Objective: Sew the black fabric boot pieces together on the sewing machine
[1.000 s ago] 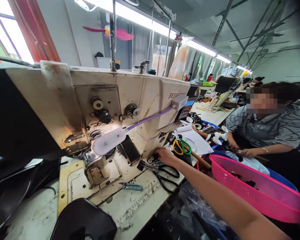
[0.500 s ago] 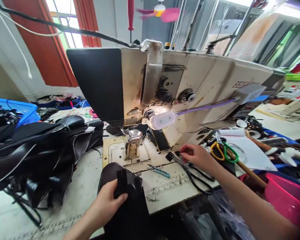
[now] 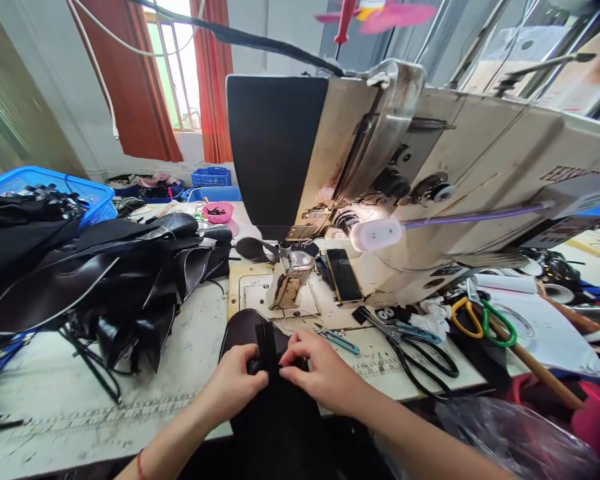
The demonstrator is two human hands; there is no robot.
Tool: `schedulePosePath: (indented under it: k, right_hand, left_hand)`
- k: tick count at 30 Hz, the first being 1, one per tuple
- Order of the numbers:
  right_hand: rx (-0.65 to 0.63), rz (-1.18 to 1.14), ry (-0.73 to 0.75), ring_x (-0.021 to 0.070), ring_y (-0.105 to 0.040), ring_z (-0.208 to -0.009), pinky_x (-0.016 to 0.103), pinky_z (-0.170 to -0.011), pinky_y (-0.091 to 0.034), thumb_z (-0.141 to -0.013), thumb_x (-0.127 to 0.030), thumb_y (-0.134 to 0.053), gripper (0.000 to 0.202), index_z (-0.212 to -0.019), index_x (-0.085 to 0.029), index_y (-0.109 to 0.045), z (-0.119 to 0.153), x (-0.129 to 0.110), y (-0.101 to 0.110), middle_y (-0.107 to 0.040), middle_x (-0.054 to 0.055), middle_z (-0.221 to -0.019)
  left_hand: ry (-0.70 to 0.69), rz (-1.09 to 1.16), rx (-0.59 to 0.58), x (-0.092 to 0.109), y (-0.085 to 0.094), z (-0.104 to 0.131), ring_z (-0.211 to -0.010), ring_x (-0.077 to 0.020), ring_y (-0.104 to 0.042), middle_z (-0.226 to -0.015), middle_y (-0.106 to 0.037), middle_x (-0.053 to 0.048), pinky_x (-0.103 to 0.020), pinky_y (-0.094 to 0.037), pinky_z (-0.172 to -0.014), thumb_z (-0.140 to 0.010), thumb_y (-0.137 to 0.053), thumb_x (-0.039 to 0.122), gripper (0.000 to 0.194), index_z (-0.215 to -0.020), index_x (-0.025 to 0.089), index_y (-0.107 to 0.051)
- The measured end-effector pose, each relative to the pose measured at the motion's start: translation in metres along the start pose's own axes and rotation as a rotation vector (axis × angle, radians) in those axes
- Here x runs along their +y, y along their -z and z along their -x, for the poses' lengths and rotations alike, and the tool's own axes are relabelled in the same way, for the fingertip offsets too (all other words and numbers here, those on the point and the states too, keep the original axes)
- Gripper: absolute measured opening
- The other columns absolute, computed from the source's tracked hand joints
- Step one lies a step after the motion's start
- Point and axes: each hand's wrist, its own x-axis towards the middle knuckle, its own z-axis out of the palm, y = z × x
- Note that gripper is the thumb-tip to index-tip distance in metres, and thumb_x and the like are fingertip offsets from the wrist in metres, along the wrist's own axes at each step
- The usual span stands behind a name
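Note:
A black leather piece point(image 3: 240, 328) with a rounded top end lies at the table's front edge, in front of the sewing machine's post point(image 3: 290, 283). A short black strip point(image 3: 266, 343) stands out against its surface. My left hand point(image 3: 237, 383) is closed on the leather at the strip's left side, thumb and fingers pinched. From the right, my right hand point(image 3: 323, 373) comes in with thumb and forefinger pinched close to the strip; what sits between those fingertips is too small to make out. Blue thread snips point(image 3: 343, 341) lie just beyond the right hand.
Black-handled scissors point(image 3: 405, 343) rest right of the snips, with yellow-and-green-handled scissors point(image 3: 485, 320) farther right. A phone point(image 3: 344, 275) lies under the machine arm. Black leather pieces point(image 3: 130, 287) are heaped at left before a blue basket point(image 3: 97, 200). A lamp point(image 3: 377, 235) lights the machine.
My right hand has left the spot beside the black-handled scissors and come over to the leather piece, next to my left hand. The view has turned left, showing the phone fully.

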Motion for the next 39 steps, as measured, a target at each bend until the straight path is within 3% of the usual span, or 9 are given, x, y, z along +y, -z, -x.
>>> schedulePosePath:
  k: [7, 15, 24, 39]
  right_hand:
    - [0.058, 0.084, -0.014, 0.0272, -0.045, -0.116, 0.044, -0.098, -0.031, -0.068, -0.013, -0.074, 0.010, -0.066, -0.022, -0.070, -0.009, -0.003, -0.014, -0.058, 0.003, -0.118]
    - [0.113, 0.010, -0.003, 0.0213, -0.054, -0.094, 0.034, -0.086, -0.037, -0.065, -0.007, -0.066, 0.013, -0.066, -0.018, -0.059, -0.006, 0.002, -0.026, -0.062, 0.002, -0.087]
    - [0.165, -0.131, -0.132, 0.0212, -0.050, -0.091, 0.032, -0.080, -0.038, -0.066, -0.014, -0.061, 0.022, -0.084, -0.021, -0.050, -0.002, 0.010, -0.032, -0.054, 0.000, -0.089]
    - [0.150, -0.282, -0.154, 0.0162, -0.047, -0.078, 0.026, -0.071, -0.037, -0.061, -0.013, -0.064, 0.023, -0.079, -0.021, -0.052, -0.005, 0.018, -0.033, -0.051, -0.003, -0.079]
  left_hand:
    - [0.063, 0.013, 0.028, 0.000, 0.001, 0.004, -0.059, -0.0117, -0.041, -0.062, -0.048, 0.004, -0.024, -0.028, -0.051, -0.056, -0.046, 0.021, 0.020, -0.073, 0.016, -0.057]
    - [0.064, -0.082, 0.102, -0.002, 0.001, 0.005, -0.062, -0.0117, -0.033, -0.062, -0.036, 0.006, -0.026, -0.027, -0.056, -0.064, -0.052, 0.029, 0.012, -0.065, 0.020, -0.044]
    - [0.027, -0.130, 0.103, -0.006, 0.001, 0.003, -0.065, -0.0137, -0.041, -0.065, -0.046, 0.004, -0.025, -0.032, -0.059, -0.072, -0.054, 0.038, 0.020, -0.067, 0.020, -0.049]
    - [0.033, -0.338, 0.069, -0.001, 0.002, 0.007, -0.059, -0.0125, -0.035, -0.060, -0.039, 0.005, -0.026, -0.027, -0.055, -0.080, -0.049, 0.045, 0.029, -0.065, 0.020, -0.045]
